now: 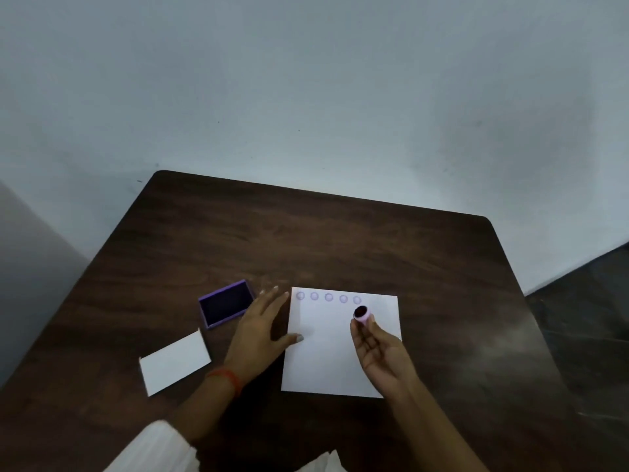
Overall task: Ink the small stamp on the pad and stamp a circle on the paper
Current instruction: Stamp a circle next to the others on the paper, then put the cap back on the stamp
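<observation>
A white paper (pixel 326 362) lies on the dark wooden table (pixel 340 240), with a row of several faint purple circles (pixel 328 297) along its far edge. My right hand (pixel 381 349) holds the small pink stamp (pixel 361 314) at its fingertips above the paper's right part, just below the rightmost circle. The stamp's dark inked face is tilted up and away from me. My left hand (pixel 262 328) rests flat with fingers spread at the paper's left edge, thumb on the sheet. The open purple ink pad (pixel 226 303) sits to the left of that hand.
A smaller white card (pixel 175 362) lies near the table's left front. A pale wall stands behind the table, and dark floor shows at the right. My white sleeve (pixel 153 447) is at the bottom left.
</observation>
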Demonstrator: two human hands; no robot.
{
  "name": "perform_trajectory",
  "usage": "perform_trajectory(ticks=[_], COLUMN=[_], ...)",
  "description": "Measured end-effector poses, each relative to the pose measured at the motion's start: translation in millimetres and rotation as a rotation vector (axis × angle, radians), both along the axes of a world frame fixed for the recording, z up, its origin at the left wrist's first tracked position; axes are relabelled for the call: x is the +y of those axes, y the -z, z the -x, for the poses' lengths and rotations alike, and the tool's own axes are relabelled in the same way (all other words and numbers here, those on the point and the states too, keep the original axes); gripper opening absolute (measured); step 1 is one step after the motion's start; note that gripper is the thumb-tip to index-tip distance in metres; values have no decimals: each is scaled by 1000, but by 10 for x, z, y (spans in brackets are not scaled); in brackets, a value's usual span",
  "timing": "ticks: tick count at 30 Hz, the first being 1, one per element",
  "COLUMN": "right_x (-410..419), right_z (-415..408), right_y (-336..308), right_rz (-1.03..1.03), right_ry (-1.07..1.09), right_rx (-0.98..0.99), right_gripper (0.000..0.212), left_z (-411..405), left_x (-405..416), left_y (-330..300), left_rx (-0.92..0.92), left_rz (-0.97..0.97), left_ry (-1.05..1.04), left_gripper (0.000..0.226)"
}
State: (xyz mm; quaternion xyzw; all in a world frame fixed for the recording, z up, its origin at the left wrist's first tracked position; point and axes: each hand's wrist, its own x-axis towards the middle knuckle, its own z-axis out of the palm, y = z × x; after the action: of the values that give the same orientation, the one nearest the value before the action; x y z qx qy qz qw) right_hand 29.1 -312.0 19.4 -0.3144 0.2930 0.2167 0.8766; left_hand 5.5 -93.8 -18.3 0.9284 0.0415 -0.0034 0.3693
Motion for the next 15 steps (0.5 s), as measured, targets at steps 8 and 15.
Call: perform_trajectory(ticks=[8,15], right_x=[202,282], right_z=[271,339], right_y=[86,74], right_rz=[-72,-114], right_ry=[-54,-62], right_rx=[82,110], right_gripper=[20,29], left_z=[468,396], left_x=[101,106], left_y=[123,107], left_rx=[103,99], left_rz=[8,15], left_ry=[-152,-184], left_gripper=[69,34])
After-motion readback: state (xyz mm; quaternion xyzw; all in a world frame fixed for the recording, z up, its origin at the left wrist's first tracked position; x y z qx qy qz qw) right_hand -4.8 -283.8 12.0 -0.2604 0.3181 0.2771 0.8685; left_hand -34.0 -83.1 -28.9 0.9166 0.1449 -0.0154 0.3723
